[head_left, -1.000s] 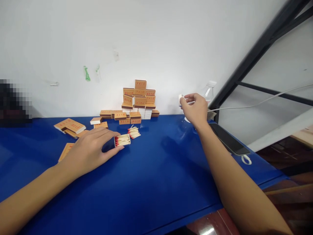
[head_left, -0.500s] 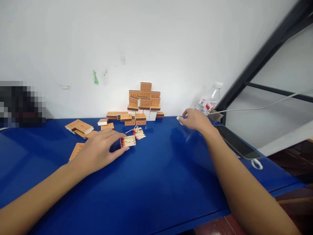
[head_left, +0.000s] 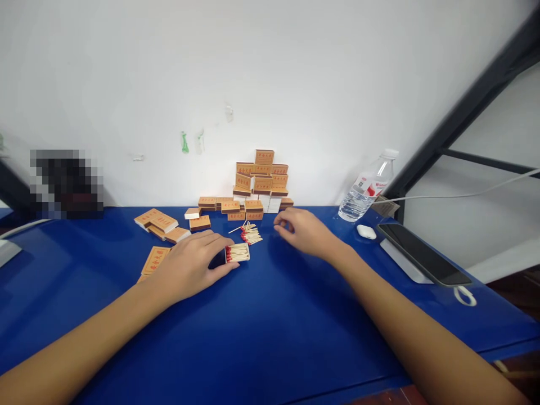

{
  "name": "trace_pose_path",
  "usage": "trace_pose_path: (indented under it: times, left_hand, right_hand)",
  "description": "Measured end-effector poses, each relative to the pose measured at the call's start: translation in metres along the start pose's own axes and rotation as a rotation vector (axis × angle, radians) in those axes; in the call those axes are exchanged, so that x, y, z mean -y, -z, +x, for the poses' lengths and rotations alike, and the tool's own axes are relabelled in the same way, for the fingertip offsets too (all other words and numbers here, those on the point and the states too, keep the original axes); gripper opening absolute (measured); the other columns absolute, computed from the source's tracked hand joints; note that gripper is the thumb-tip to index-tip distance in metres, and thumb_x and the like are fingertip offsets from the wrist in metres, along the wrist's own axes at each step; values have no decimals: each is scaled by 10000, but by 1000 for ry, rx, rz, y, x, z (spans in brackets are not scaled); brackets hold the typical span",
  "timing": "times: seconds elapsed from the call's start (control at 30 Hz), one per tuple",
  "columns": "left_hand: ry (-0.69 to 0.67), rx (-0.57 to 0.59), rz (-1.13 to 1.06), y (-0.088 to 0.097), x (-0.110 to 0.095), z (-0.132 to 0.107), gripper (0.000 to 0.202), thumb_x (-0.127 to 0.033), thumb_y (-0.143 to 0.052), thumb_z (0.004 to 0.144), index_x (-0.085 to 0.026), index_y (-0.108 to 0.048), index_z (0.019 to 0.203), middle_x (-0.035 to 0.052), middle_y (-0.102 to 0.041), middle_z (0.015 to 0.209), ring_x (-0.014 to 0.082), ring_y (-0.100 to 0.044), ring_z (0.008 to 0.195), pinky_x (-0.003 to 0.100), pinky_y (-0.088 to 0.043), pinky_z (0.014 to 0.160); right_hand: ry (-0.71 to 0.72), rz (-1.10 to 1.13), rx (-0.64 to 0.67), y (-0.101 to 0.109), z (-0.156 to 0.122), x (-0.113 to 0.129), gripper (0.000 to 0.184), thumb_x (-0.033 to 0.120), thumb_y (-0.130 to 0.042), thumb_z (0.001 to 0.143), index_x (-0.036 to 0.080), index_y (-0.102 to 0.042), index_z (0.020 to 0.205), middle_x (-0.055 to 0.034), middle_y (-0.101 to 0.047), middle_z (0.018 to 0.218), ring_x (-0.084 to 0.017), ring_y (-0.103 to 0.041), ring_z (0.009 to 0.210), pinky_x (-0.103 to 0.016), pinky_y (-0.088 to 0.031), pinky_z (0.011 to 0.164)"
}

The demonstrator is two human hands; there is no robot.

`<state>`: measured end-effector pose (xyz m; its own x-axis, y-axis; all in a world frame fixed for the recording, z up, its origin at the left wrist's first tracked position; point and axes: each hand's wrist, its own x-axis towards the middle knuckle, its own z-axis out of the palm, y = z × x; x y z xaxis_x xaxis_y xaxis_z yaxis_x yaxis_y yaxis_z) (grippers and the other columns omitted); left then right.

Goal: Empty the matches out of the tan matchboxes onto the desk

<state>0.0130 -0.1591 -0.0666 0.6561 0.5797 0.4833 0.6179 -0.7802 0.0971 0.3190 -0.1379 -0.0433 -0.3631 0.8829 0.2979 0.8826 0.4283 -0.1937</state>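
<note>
My left hand [head_left: 192, 264] grips a small white matchbox tray [head_left: 248, 253] between thumb and fingers. Matches [head_left: 237, 252] fill the tray, their red heads to the left. A loose heap of matches [head_left: 252, 233] lies just behind it on the blue table [head_left: 270, 326]. Right of this heap hovers my right hand [head_left: 301, 229], its fingers loosely curled and apart, with nothing visible in them. Behind the heap, stacked orange matchboxes [head_left: 262, 184] form a stepped pile by the wall. More matchboxes [head_left: 156, 220] lie scattered left, some partly hidden by my left hand.
On the right stand a clear water bottle [head_left: 358, 194], a small white case [head_left: 366, 232] and a dark phone [head_left: 424, 253] with a white loop [head_left: 465, 296] beside it. A white cable [head_left: 455, 195] crosses there. A pixelated dark object [head_left: 67, 183] sits at the far left.
My right hand has moved left from beside the bottle toward the match heap. The white thing at its fingertips is gone from there, and a white case now shows near the phone. The view has shifted left.
</note>
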Motion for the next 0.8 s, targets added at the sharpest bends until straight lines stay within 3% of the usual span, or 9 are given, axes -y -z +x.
trace_pose_path:
  times: [0.13, 0.23, 0.37, 0.53, 0.6, 0.8]
  left_hand:
    - [9, 8, 16, 0, -1, 1, 341, -474, -651, 995, -187, -705, 1169, 79, -754, 1074, 270, -723, 992, 420, -568, 863]
    - [15, 31, 34, 0, -2, 1, 339, -478, -671, 984, -191, -707, 1160, 75, -751, 1046, 268, -719, 964, 414, -565, 835]
    - [-16, 43, 54, 1, -4, 2, 305, -439, -677, 984, -179, -708, 1139, 75, -750, 994, 264, -708, 915, 403, -555, 795]
    - [-7, 57, 57, 2, -5, 3, 283, -424, -684, 979, -180, -703, 1121, 75, -748, 974, 267, -701, 901, 399, -544, 783]
    - [-6, 62, 58, 1, -4, 3, 282, -428, -678, 981, -186, -701, 1123, 78, -749, 982, 268, -701, 909, 398, -542, 790]
    - [-10, 66, 62, 2, -3, 3, 275, -433, -663, 990, -193, -699, 1120, 76, -747, 983, 256, -698, 905, 392, -544, 795]
  right_hand:
    - [102, 115, -40, -18, -3, 22, 123, 157, -597, 976, 176, -703, 1036, -62, -696, 984, -158, -612, 784, -280, -450, 726]
    - [135, 139, -58, -28, -1, 26, 179, 157, -548, 1008, 175, -692, 1113, -83, -683, 1060, -186, -632, 887, -312, -490, 810]
    - [176, 81, -33, -38, 10, 22, 391, 113, -424, 1038, 183, -623, 1367, -126, -630, 1186, -229, -611, 1054, -371, -503, 937]
    - [206, -82, 102, -42, 24, 21, 643, 27, -362, 992, 251, -459, 1586, -132, -564, 1169, -225, -579, 990, -369, -505, 913]
    - [182, -124, 141, -42, 26, 22, 653, 33, -373, 988, 245, -441, 1601, -142, -554, 1179, -232, -576, 999, -377, -497, 928]
    - [124, -143, 95, -40, 28, 22, 449, 101, -381, 1027, 180, -616, 1401, -145, -564, 1167, -239, -556, 1036, -360, -477, 937]
